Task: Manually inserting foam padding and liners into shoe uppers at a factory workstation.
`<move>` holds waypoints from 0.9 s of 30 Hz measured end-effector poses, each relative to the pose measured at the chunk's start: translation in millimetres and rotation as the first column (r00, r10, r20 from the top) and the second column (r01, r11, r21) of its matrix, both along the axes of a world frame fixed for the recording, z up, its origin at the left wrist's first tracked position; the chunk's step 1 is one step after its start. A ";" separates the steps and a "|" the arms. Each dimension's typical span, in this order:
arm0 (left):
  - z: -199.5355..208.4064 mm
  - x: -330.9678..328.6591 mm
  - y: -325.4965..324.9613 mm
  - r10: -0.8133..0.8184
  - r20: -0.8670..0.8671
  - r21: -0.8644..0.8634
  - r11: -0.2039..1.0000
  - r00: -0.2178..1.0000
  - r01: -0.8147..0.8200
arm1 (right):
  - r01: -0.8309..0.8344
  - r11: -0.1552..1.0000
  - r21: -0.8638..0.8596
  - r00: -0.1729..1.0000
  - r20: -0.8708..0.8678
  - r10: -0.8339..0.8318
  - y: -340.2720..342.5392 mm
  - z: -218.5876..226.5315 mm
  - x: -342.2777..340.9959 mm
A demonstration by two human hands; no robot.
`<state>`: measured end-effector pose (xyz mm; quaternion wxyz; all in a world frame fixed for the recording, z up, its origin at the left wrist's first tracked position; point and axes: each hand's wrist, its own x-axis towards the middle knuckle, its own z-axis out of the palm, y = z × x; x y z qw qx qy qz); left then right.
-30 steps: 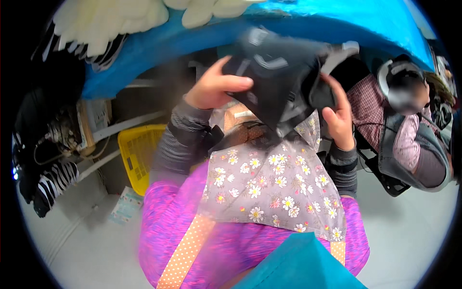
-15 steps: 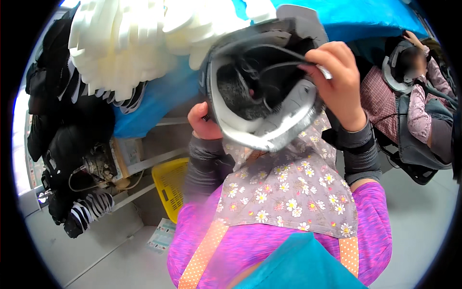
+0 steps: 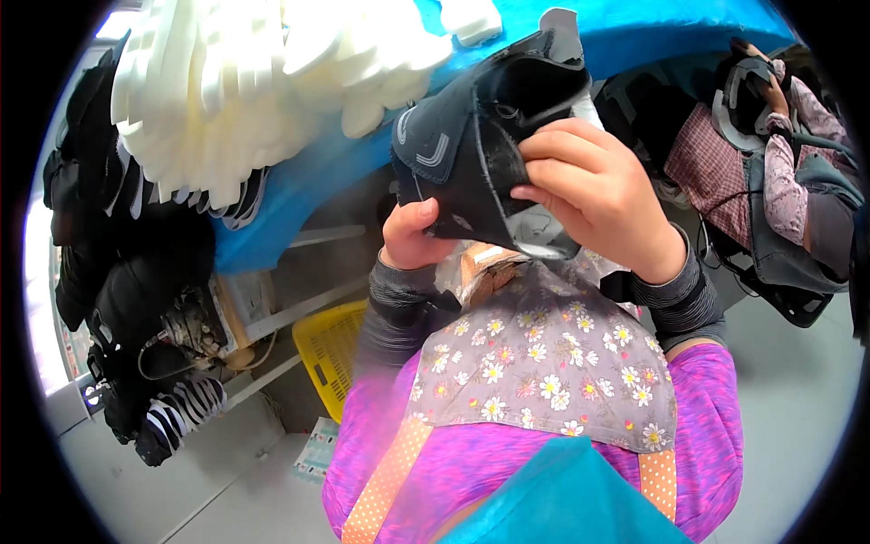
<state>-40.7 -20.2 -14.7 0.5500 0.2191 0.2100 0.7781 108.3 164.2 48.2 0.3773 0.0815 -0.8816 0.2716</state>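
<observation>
Held up before my chest is a black shoe upper [image 3: 444,150] with grey curved stitching on its side and a pale grey inside showing at its lower end. My left hand [image 3: 412,238] grips its lower left part, thumb on the outer face and fingers hidden behind it. On the right, my right hand [image 3: 603,186] closes its bent fingers on the edge of the upper's opening. A grey flap, apparently the tongue [image 3: 559,34], sticks up at the top.
Stacked white foam pieces [image 3: 263,91] lie on a blue-covered table [image 3: 625,36]. Black uppers [image 3: 136,263] hang at the left, above bundled striped pieces [image 3: 186,412]. A yellow plastic basket [image 3: 331,349] stands below. At right a seated co-worker [image 3: 770,172] handles a similar upper.
The upper has turned from its open, pale inside toward me to its black outer side. My right hand has let go of a thin cord or strip and moved lower onto the edge.
</observation>
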 end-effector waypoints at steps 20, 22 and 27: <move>-27.6 12.7 18.2 -0.110 0.127 -0.009 0.994 0.986 0.112 | 0.182 0.486 -0.855 0.911 0.332 0.243 12.9 -18.0 6.9; -20.4 21.6 19.6 -0.031 0.082 -0.088 0.995 0.996 0.038 | 0.120 0.365 -0.923 0.959 0.204 0.199 6.7 -22.6 14.0; -27.0 25.4 16.2 -0.009 0.033 -0.142 0.990 0.999 0.013 | 0.171 0.666 -0.726 0.952 0.296 0.078 -4.0 -25.6 28.6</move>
